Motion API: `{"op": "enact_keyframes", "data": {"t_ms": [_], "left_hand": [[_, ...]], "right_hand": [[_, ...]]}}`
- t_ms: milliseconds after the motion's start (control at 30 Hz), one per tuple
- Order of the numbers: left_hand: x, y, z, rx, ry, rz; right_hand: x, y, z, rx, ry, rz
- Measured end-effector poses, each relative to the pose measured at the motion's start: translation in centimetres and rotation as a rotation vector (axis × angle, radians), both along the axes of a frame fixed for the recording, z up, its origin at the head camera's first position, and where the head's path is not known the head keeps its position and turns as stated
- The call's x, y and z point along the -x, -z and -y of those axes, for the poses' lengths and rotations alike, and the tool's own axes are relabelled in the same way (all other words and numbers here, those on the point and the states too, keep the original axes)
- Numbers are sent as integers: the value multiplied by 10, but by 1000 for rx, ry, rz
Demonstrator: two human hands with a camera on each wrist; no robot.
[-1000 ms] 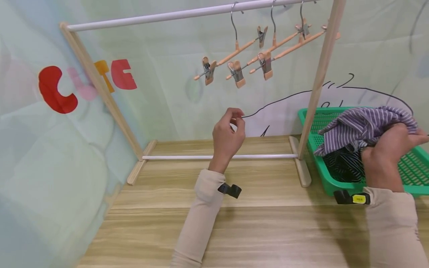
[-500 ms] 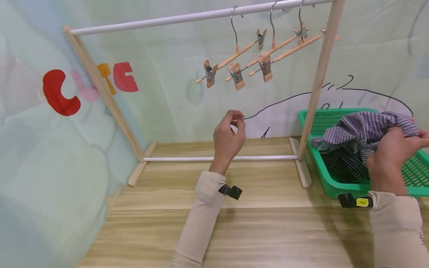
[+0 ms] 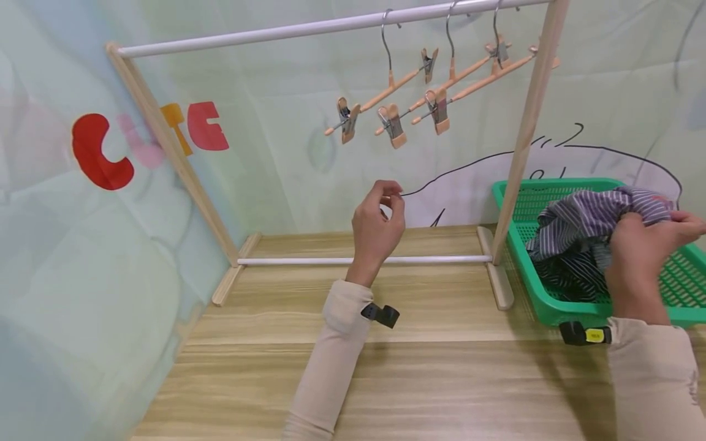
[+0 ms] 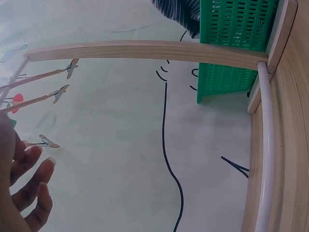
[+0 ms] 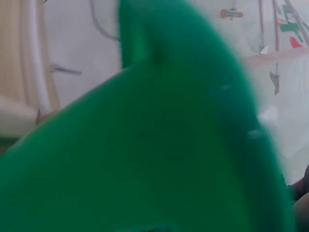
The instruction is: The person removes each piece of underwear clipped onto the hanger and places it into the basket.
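In the head view my right hand (image 3: 640, 257) grips a crumpled purple-grey striped garment (image 3: 584, 214) over the green basket (image 3: 546, 309). A small red patch shows near its top. Beneath it, a black garment with thin white stripes (image 3: 568, 275) lies in the basket. My left hand (image 3: 377, 226) hovers in front of the rack, holding nothing. Its fingers (image 4: 36, 186) are loosely curled in the left wrist view. The blurred basket wall (image 5: 145, 159) fills much of the right wrist view and hides most of that hand's work.
A wooden rack with a white top rail (image 3: 276, 32) stands on the wood-grain table (image 3: 441, 380). From the rail hang three clip hangers (image 3: 388, 87), grouped toward the right. The right post (image 3: 529, 135) rises beside the basket. A printed backdrop (image 3: 287, 171) is behind.
The striped garment has sunk lower and bunched up in my right hand, which has turned slightly. My left hand keeps its pose and place; the view has tilted slightly.
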State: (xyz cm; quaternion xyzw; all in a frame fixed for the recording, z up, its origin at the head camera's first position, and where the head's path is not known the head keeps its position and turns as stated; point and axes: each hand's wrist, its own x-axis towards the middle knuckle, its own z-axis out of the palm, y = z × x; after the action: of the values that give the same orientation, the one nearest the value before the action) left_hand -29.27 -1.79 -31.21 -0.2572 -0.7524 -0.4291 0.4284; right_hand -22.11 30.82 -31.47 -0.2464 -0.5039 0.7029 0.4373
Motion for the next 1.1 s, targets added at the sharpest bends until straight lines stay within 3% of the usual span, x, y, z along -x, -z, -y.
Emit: {"op": "enact_keyframes", "data": {"t_ms": [200,267,333,467,633,867,1100], "left_hand": [[2,1,0,-11,6,-1],[1,1,0,-16,9,-1],[0,1,0,-15,13,-1],[-1,1,0,2,12,3],[-1,-1,0,3,-2,2],[-1,0,-1,3,6,27],[2,-1,0,4,9,18]], "right_hand": [[-4,8,3,-238,-56,349],[-6,10,3,-282,-94,479],[-8,12,3,-306,-143,552],[-8,14,3,-357,-218,580],[-6,16,2,-481,-251,609],[-12,23,-6,-804,-454,679],[-9,26,-4,-1139,-553,688]]}}
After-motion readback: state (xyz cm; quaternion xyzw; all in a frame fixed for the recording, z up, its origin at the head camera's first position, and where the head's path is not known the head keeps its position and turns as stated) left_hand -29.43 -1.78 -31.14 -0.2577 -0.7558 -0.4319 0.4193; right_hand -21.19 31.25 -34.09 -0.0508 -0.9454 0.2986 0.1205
